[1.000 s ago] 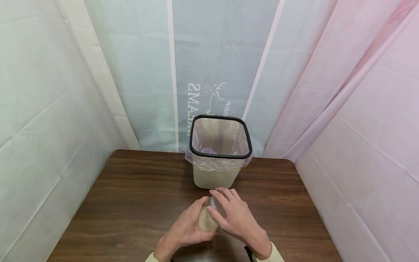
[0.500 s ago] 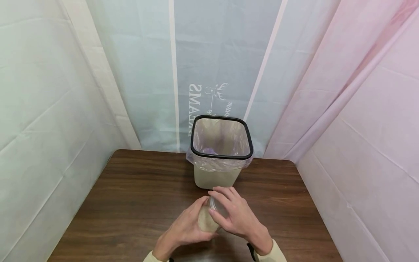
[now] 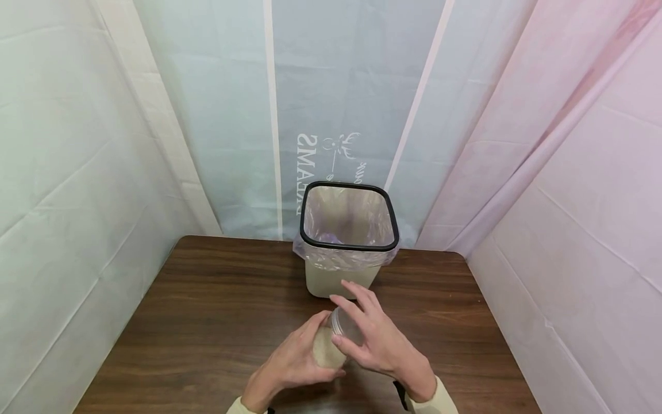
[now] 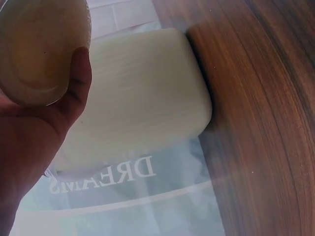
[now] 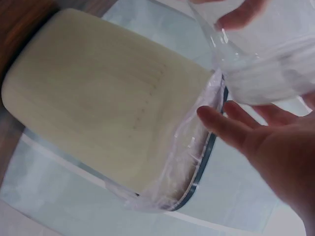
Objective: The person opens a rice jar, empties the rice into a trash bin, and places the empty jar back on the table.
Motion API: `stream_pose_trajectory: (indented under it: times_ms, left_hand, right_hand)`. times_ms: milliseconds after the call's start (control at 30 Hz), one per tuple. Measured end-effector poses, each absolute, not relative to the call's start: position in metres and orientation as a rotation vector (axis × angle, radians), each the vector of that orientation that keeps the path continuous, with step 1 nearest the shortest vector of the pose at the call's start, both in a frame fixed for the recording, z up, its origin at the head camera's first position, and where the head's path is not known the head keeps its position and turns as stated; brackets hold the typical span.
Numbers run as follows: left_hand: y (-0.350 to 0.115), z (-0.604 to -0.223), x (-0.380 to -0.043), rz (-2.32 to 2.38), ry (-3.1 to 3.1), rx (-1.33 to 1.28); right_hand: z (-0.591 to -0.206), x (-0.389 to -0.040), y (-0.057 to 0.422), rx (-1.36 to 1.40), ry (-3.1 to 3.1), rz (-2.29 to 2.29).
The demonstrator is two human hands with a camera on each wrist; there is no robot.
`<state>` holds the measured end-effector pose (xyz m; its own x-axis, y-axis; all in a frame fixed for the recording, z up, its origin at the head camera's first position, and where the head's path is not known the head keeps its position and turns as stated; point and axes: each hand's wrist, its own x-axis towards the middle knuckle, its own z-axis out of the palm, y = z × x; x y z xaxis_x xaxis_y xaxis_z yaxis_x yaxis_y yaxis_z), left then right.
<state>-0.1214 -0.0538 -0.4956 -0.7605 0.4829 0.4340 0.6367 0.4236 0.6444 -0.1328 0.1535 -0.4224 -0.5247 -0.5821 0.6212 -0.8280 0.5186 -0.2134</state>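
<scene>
My left hand grips a clear jar, its fingers and thumb wrapped round the body. Something pale shows through the jar's side, and the left wrist view faces the rounded base of the jar. The jar tilts toward my right hand, which is spread about its ridged, clear-grey lid. Thumb and forefinger lie at the lid's edge, while the other fingers stretch out past it. In the right wrist view, the right fingers extend loosely beside the lid end.
Just beyond the hands, a cream waste bin stands on the dark wooden table. Its clear bin liner folds over the outside beneath a black rim. Printed fabric hangs behind, with pale sheets at both sides.
My right hand's fingers have loosened and lifted from the lid, spreading outward toward the bin. My left hand keeps its grip on the jar in nearly the same spot.
</scene>
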Motion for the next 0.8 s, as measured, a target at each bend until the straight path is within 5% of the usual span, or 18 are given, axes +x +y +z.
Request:
stream_pose_trajectory:
  times_ms: [800]
  left_hand:
    - [-0.053,-0.497,-0.120,-1.155,-2.497,-0.960]
  right_hand:
    - [-0.422,-0.113,0.142,0.702,-2.623,0.486]
